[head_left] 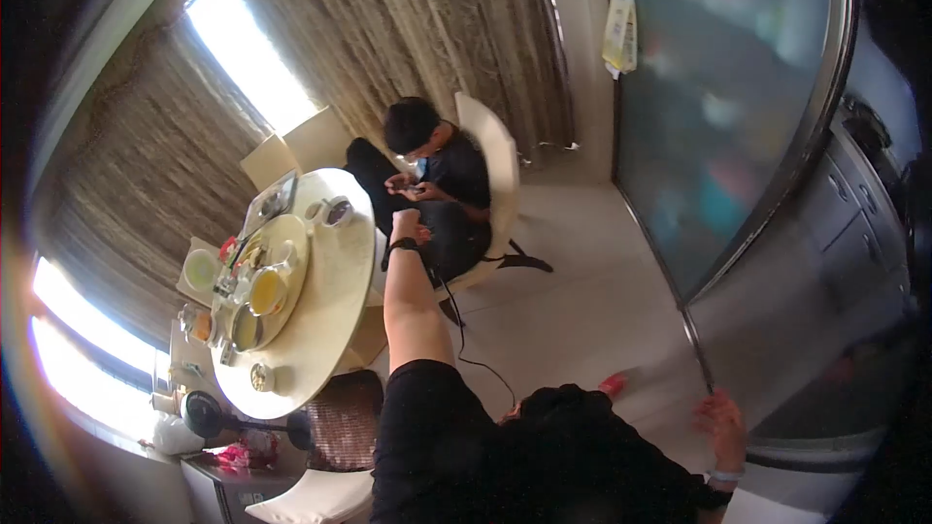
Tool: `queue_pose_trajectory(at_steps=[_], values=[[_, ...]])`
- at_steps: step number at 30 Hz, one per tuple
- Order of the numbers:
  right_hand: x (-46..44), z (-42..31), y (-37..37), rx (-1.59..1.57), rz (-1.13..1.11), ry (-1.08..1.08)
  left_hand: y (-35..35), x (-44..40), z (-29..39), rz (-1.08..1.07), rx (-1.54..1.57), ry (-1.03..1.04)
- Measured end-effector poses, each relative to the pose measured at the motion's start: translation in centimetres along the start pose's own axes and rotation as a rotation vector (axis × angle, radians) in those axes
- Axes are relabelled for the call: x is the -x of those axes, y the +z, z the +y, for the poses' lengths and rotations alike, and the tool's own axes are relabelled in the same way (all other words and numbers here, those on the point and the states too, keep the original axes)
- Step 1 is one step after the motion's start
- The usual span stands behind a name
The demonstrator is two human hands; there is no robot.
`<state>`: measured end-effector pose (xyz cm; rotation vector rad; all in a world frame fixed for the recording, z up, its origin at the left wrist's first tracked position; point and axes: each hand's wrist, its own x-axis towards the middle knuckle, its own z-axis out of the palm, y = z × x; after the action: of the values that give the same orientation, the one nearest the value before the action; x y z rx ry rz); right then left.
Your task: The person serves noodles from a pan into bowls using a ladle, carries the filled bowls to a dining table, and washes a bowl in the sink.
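My left hand (410,226) is at the end of my outstretched arm, with a dark band round the wrist. It overlaps the dark-clothed legs of a seated person (456,170); its fingers are foreshortened, and whether it holds anything is unclear. On the right, my right hand (720,422) is held low beside the sliding door's floor track (695,344). Its fingers are slightly blurred but apart, with nothing visible in them. The seated person holds a phone (410,187) in both hands. Left of my arm stands a round table (335,330).
Bowls, a yellow-filled bowl (267,292) and a small cup (261,376) stand on the table. Around it are a pale chair (500,150) and a woven seat (345,422). A dark cable (462,330) crosses the floor near a red object (612,385). A frosted door (718,116) is at right.
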<state>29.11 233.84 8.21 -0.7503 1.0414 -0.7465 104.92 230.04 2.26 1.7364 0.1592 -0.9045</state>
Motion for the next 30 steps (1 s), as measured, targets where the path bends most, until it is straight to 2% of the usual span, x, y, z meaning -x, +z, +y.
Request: queue_pose_trajectory(at_steps=[1,2,3,5,6,7,10,11,12,13,14,15,16,17,20,21,22,24,25,28,30], values=[[-0.9,-2.0,-1.5,0.105,0.078,-0.052,2.4,-3.7,-0.7,-0.066,-0.310,-0.017],[-2.1,-3.8,-3.1,0.110,0.094,-0.054,4.8,-14.0,-2.7,-0.245,-0.436,-0.449],[-2.4,-5.2,-4.7,0.146,0.157,-0.108,9.4,-15.9,-4.9,-0.271,-0.463,-0.459],[-3.6,-8.4,-8.1,0.181,0.259,-0.157,18.0,-15.7,-13.0,-0.430,-1.521,0.241],[-4.6,-10.2,-9.5,0.129,0.296,-0.172,25.5,-15.1,-15.7,-0.524,-2.007,0.737],[-5.9,-12.2,-11.2,0.077,0.332,-0.190,31.1,-12.8,-18.2,-0.640,-1.981,0.797],[-9.0,-14.6,-16.4,-0.144,0.278,-0.270,45.5,-3.4,-25.0,-1.028,-1.723,0.701],[-9.0,-14.8,-18.2,-0.231,0.254,-0.302,49.7,1.7,-26.6,-1.083,-1.644,0.538],[-8.9,-15.6,-19.4,-0.260,0.332,-0.335,53.9,10.4,-26.1,-1.118,-1.564,0.374],[-9.7,-16.6,-21.3,-0.326,0.291,-0.367,57.8,11.0,-29.7,-1.504,-1.413,0.785],[-10.2,-17.6,-23.4,-0.388,0.249,-0.403,62.7,15.1,-32.2,-1.610,-1.556,0.851],[-11.4,-19.1,-26.1,-0.397,0.271,-0.431,67.0,16.8,-35.1,-1.908,-1.163,1.021],[-12.5,-20.6,-28.6,-0.419,0.261,-0.489,71.6,23.3,-37.1,-1.891,-1.380,1.173],[-13.3,-21.7,-30.8,-0.439,0.251,-0.547,75.4,29.9,-34.1,-2.053,-1.351,1.052],[-15.0,-25.8,-38.3,-0.526,0.234,-0.531,85.0,36.3,-37.3,-2.054,-1.507,1.147],[-15.6,-26.7,-40.2,-0.536,0.194,-0.574,87.1,37.7,-37.4,-2.063,-1.385,1.200],[-16.2,-28.0,-42.5,-0.534,0.193,-0.584,89.6,39.6,-37.0,-2.063,-1.384,1.214],[-17.2,-31.1,-47.1,-0.679,0.166,-0.548,95.1,43.7,-36.0,-2.049,-1.371,1.410],[-17.9,-32.6,-49.2,-0.681,0.162,-0.562,97.9,44.9,-36.3,-2.046,-1.376,1.427],[-20.1,-36.8,-55.0,-0.725,0.092,-0.553,105.2,48.1,-36.2,-2.002,-1.255,1.367],[-22.3,-39.2,-58.8,-0.839,0.141,-0.431,108.2,53.7,-31.1,-2.035,-1.237,0.955]])
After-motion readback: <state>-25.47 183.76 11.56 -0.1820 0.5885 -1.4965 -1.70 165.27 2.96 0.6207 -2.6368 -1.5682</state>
